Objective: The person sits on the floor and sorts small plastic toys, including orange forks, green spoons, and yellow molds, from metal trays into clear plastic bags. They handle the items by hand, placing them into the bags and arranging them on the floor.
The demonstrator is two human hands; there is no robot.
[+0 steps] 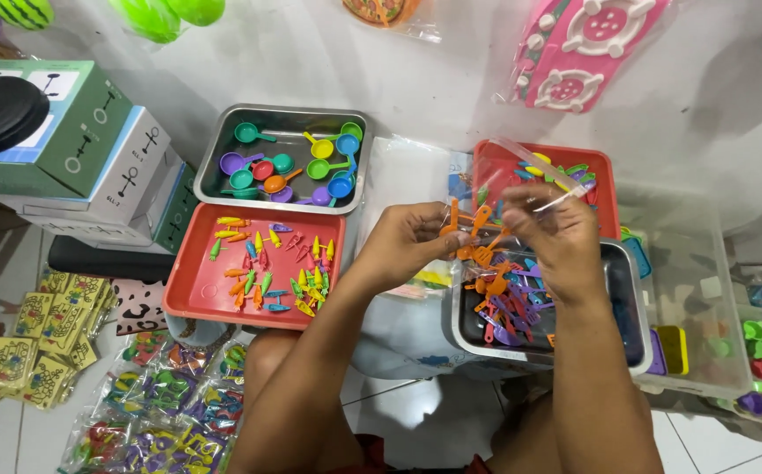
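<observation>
On the white floor (451,79), the biggest things are the cardboard boxes (91,149) at the left and a clear plastic bin (692,290) at the right. Next come the trays — a metal tray (214,149) with small coloured toy pans, and just below it a red tray (196,281) with tiny coloured toy knives. A metal tub (631,307) under the hands holds orange and purple toy utensils. The left hand (403,246) has its fingers closed on orange toy spatulas (477,241), held above that tub. The right hand (552,237) pinches a clear plastic bag (543,175), touching the same spatulas.
</observation>
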